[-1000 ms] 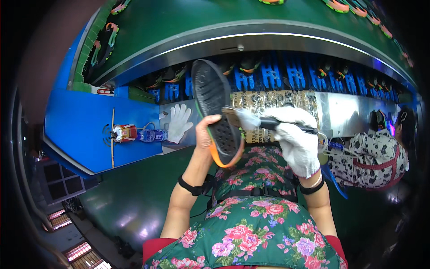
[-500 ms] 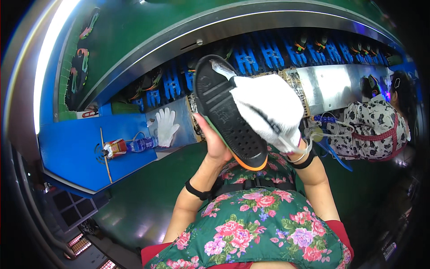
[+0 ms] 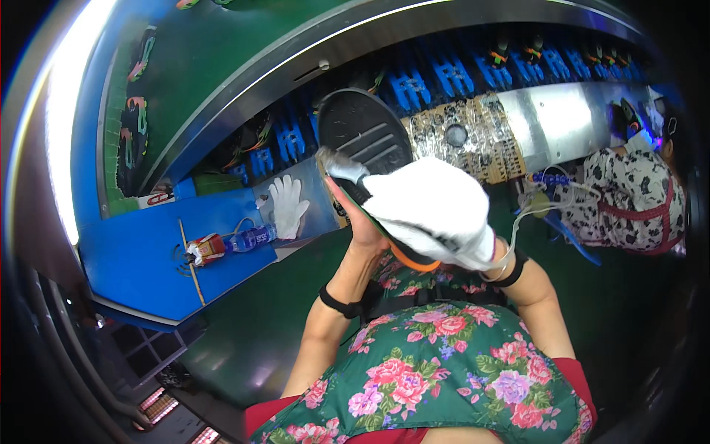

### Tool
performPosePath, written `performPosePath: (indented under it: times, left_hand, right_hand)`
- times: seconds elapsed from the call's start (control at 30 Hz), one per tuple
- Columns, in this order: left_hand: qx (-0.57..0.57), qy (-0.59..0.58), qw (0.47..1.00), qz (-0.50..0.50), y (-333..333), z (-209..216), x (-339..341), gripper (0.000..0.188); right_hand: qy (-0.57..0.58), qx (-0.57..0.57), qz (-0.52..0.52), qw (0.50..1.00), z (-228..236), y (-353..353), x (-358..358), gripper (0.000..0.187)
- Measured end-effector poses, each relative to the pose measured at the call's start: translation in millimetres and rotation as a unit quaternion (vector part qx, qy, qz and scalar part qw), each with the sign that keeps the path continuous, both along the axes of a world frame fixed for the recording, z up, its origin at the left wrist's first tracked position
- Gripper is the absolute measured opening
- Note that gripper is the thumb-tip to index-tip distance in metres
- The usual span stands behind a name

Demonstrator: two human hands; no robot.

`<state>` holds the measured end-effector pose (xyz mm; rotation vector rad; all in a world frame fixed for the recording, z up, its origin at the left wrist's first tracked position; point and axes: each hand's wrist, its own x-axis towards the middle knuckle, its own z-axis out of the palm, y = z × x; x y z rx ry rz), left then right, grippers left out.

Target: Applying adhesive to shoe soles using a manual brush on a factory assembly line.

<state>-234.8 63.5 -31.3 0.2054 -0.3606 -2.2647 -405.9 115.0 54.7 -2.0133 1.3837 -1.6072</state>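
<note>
A black shoe sole (image 3: 362, 126) with an orange edge at its heel is held up in front of me, its ridged underside facing me. My left hand (image 3: 362, 222), bare, grips its left edge, with the thumb along the side. A white glove covers my right hand (image 3: 429, 211), which is closed on a flat brush (image 3: 343, 164). The pale, wet-looking bristles lie at the sole's left edge, near the left thumb. The gloved hand hides the middle and most of the heel part.
On the blue table (image 3: 133, 255) lie a stick (image 3: 191, 263), a red packet (image 3: 209, 249) and a bottle (image 3: 251, 238). A loose white glove (image 3: 288, 206) rests beside them. Blue racks (image 3: 452, 72) line the conveyor behind a taped work surface (image 3: 481, 140). A co-worker (image 3: 629, 200) sits at the right.
My right hand and the brush have moved left and down across the sole, from near its toe to its left edge. The view has shifted slightly.
</note>
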Motion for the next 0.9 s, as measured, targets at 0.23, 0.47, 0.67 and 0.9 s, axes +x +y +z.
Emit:
performPosePath:
  times: [0.23, 0.47, 0.67, 0.9]
  left_hand:
    - [-0.003, -0.322, 0.939, 0.120, -4, -35, 8, 0.087]
    - [-0.003, -0.256, 0.964, 0.076, -8, -31, 4, 0.090]
    - [0.045, -0.041, 0.998, 0.013, -16, -8, -10, 0.105]
    - [-0.058, -0.055, 0.994, -0.077, -26, 4, -14, 0.129]
  right_hand:
    - [-0.038, -0.035, 0.019, 0.998, -6, -4, 5, 0.034]
    - [-0.163, 0.027, 0.022, 0.986, -17, 4, 3, 0.032]
    - [-0.225, 0.069, 0.070, 0.969, -29, 10, 8, 0.031]
    - [-0.032, 0.000, 0.085, 0.996, -30, 15, 2, 0.030]
